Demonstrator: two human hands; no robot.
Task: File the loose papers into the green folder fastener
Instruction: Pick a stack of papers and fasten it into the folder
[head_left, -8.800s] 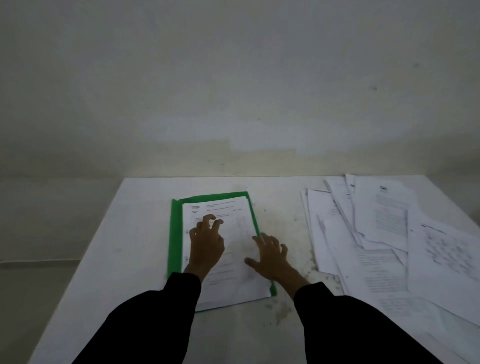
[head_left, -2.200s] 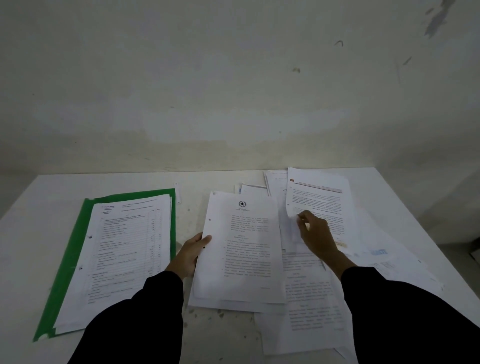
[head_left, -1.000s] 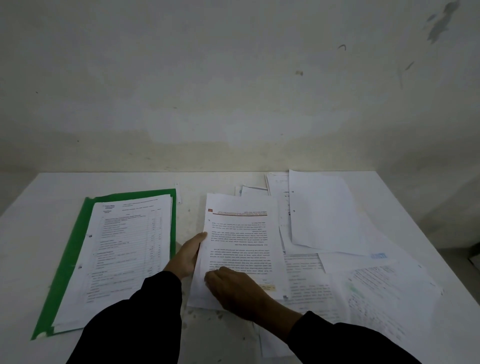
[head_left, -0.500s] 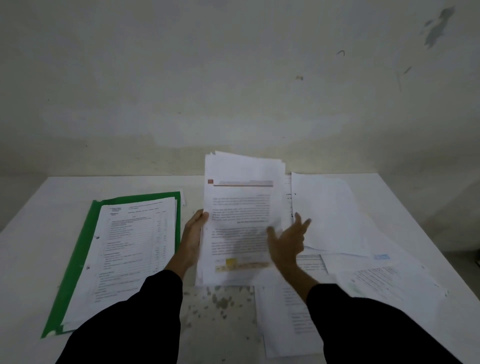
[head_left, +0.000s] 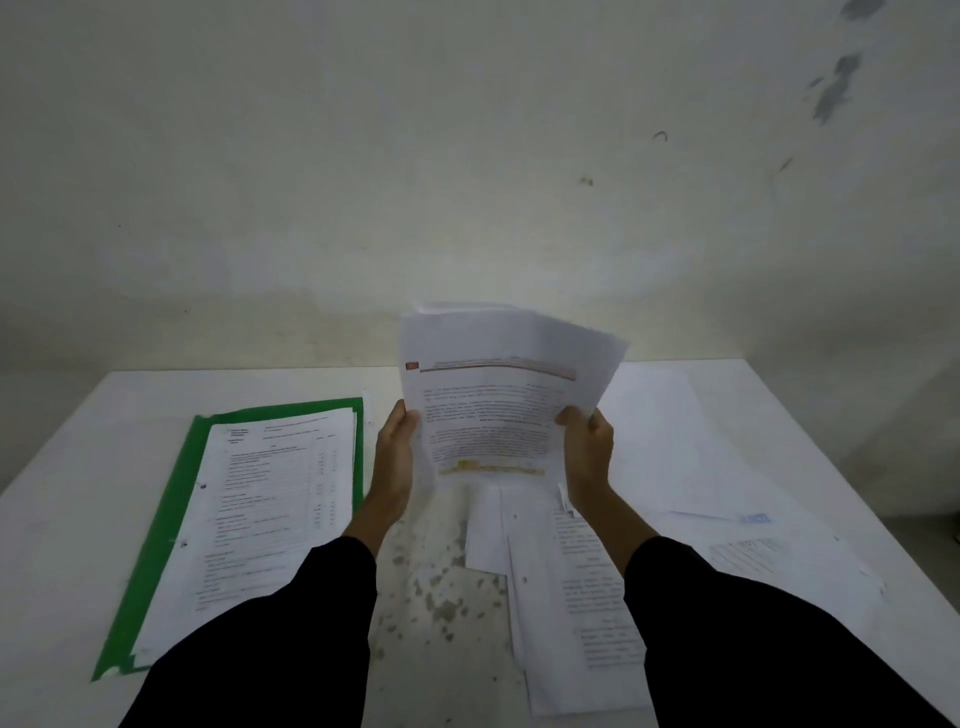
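I hold a stack of loose printed papers (head_left: 493, 405) upright above the table's middle. My left hand (head_left: 396, 457) grips its left edge and my right hand (head_left: 587, 452) grips its right edge. The top sheet has a red header bar and a yellow mark near its bottom. The green folder (head_left: 161, 525) lies open on the left of the table, with a pile of printed sheets (head_left: 270, 499) lying on it. More loose papers (head_left: 576, 587) lie flat under and to the right of my hands.
The white table (head_left: 62, 509) is speckled with dark spots in front of me. Scattered sheets (head_left: 727, 499) cover its right half up to the right edge. A bare pale wall (head_left: 467, 156) stands right behind the table.
The stack lay flat on the table a second ago. Both hands have lifted it upright, and my right hand has gone from open beside it to gripping its right edge.
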